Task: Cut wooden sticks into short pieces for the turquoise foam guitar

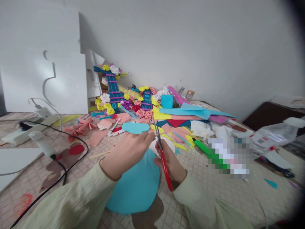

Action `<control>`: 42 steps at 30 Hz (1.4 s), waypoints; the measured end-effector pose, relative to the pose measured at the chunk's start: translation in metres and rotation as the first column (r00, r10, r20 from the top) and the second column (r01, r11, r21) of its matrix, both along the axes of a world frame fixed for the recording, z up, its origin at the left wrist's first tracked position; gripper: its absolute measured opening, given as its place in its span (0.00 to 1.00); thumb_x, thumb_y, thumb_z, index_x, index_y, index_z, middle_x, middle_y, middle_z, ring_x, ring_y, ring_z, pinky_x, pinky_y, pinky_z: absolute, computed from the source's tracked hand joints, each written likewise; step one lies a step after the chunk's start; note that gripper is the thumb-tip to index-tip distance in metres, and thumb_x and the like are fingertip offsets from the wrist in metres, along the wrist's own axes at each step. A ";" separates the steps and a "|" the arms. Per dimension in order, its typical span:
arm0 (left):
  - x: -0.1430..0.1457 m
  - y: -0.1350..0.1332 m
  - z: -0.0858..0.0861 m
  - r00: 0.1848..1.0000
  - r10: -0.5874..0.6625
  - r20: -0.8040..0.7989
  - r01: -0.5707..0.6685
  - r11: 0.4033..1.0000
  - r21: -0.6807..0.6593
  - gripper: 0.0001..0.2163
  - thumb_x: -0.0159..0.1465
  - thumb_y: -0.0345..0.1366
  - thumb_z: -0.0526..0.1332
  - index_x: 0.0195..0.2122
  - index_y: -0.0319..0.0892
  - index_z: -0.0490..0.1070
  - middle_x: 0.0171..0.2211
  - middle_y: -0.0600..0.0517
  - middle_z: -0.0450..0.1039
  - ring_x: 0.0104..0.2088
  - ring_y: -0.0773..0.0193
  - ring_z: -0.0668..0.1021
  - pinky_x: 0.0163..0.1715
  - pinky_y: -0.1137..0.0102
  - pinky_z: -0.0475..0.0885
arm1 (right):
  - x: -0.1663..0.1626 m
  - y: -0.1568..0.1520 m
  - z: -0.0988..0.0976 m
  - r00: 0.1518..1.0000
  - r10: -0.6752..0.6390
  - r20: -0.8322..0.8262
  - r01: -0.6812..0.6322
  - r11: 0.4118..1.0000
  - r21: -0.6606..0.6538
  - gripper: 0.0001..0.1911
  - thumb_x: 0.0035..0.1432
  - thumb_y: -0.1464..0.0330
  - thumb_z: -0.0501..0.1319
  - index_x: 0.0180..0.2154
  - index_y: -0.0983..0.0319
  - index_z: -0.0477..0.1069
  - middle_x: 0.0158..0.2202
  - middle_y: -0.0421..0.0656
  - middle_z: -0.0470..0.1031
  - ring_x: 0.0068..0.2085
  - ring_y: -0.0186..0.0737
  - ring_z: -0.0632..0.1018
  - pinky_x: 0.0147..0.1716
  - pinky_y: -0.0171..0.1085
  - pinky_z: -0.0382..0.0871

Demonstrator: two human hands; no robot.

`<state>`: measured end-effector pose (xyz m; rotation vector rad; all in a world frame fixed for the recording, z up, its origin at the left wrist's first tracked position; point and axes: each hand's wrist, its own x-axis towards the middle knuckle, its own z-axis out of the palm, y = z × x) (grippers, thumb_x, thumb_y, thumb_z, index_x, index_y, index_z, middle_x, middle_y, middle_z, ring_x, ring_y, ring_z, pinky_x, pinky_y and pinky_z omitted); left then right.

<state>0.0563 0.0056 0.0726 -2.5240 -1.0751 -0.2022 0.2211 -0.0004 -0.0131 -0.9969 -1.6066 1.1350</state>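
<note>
My right hand [170,159] is closed around red-handled scissors [165,168], their blades pointing up and away, slightly apart. Close to the blades, the fingers of my left hand [132,149] are pinched together. A thin pale wooden stick [101,154] runs under the left palm, and a small pale end shows at the fingertips beside the blades. Below both hands lies a large rounded sheet of light blue paper [133,187]. A smaller wavy-edged blue piece [135,128] sits just beyond my left hand. Partly hidden behind my right hand is a white rounded piece [170,145].
Paper flowers [111,111] and dark blue guitar-like necks [113,84] crowd the back. Blue paper strips [186,112] and colored scraps lie ahead. At left are a glue gun [41,143], its black cable [82,138] and a power strip [28,130]. A plastic bottle [274,135] lies right.
</note>
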 end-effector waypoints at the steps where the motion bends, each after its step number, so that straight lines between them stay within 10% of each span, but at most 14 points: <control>1: 0.000 0.000 0.001 1.000 -0.007 0.006 0.007 1.000 0.000 0.08 0.60 0.25 0.51 0.39 0.39 0.63 0.29 0.53 0.71 0.25 0.63 0.74 0.17 0.71 0.60 | 0.000 0.001 0.000 0.999 -0.020 0.026 0.019 0.999 0.042 0.19 0.45 0.72 0.60 0.40 0.57 0.57 0.33 0.38 0.64 0.33 0.36 0.67 0.30 0.35 0.63; 6: 0.000 -0.002 0.003 0.999 -0.040 0.029 0.040 0.999 0.010 0.07 0.61 0.26 0.50 0.38 0.40 0.63 0.30 0.53 0.71 0.25 0.64 0.74 0.18 0.71 0.61 | -0.001 0.002 0.002 0.996 -0.017 0.091 0.000 0.983 0.184 0.32 0.47 0.70 0.61 0.53 0.55 0.51 0.51 0.44 0.61 0.53 0.44 0.63 0.51 0.45 0.58; 17: -0.001 -0.004 0.003 0.983 -0.111 0.143 0.111 0.994 0.008 0.08 0.63 0.28 0.48 0.41 0.39 0.63 0.32 0.53 0.72 0.27 0.66 0.75 0.21 0.72 0.64 | 0.001 0.001 0.004 0.985 -0.052 0.164 0.000 0.953 0.302 0.36 0.50 0.65 0.60 0.57 0.60 0.45 0.56 0.49 0.54 0.58 0.47 0.56 0.58 0.47 0.49; 42: 0.002 -0.008 0.002 0.968 -0.174 0.179 0.166 0.985 0.056 0.07 0.64 0.29 0.49 0.41 0.40 0.63 0.30 0.55 0.71 0.24 0.67 0.74 0.18 0.71 0.62 | -0.004 -0.004 0.006 0.997 -0.065 0.031 0.054 0.960 0.275 0.20 0.49 0.64 0.58 0.44 0.59 0.56 0.38 0.42 0.59 0.39 0.41 0.63 0.41 0.42 0.59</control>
